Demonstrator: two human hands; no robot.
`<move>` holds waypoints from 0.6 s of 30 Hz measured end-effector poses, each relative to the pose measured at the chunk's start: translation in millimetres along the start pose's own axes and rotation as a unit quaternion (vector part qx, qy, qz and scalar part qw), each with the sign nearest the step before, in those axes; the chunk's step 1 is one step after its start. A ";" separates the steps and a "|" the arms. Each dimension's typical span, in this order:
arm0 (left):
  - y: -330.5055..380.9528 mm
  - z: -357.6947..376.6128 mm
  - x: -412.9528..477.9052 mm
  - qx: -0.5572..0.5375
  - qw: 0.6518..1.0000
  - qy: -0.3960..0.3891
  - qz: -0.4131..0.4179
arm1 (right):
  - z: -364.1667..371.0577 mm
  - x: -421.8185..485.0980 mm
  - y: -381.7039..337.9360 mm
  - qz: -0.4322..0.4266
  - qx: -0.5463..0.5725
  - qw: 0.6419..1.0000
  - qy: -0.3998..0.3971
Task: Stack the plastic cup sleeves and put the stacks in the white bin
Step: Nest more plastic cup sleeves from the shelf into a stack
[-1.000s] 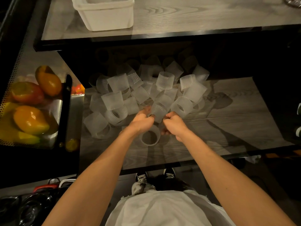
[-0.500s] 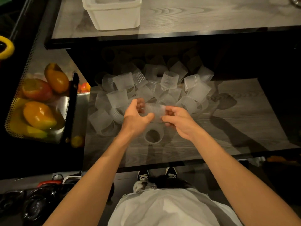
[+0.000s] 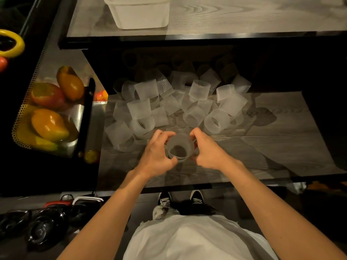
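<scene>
The held sleeve [image 3: 180, 142] came down onto the standing one. The left hand [image 3: 156, 154] and right hand [image 3: 208, 151] grasp this stack [image 3: 178, 153] at 6 o'clock of the pile [image 3: 187, 102]; white bin [image 3: 142, 15] waits at 12 o'clock.

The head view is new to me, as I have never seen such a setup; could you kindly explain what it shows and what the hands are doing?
There is no machine here: a person wears one camera on the head, looking down at their own bare arms. The left hand and right hand curl their fingers round a translucent ribbed plastic cup sleeve over the grey wood-grain table. Behind it lies a loose pile of similar sleeves. The white rectangular plastic bin stands on the farther surface. A perforated metal basket of orange fruit sits to the left.
</scene>
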State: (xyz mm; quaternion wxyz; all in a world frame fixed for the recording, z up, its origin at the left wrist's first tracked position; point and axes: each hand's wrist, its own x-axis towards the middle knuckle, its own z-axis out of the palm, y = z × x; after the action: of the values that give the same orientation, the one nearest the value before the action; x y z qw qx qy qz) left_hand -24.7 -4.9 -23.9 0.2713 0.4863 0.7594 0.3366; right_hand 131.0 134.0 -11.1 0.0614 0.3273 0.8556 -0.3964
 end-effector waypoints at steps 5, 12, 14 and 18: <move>-1.7 -11.8 0.6 0.064 0.992 -0.066 -0.091 | -6.5 6.0 -7.4 0.034 -0.109 0.993 -0.014; -3.6 -53.9 27.1 0.015 0.964 0.218 -0.155 | -9.8 59.4 -52.8 0.016 0.074 0.995 0.071; -18.3 -62.6 33.9 0.042 0.953 0.233 -0.188 | -6.3 79.8 -69.4 0.002 0.097 0.992 0.075; -48.9 -74.1 46.5 0.182 0.947 0.156 -0.215 | 4.9 110.9 -99.0 0.024 0.139 0.987 0.075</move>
State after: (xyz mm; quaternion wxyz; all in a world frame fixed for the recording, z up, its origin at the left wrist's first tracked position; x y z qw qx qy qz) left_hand -124.3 4.9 -19.4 0.1219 0.2936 0.9273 0.1976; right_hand -16.3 140.5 8.3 -0.0396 0.3819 0.7860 -0.4845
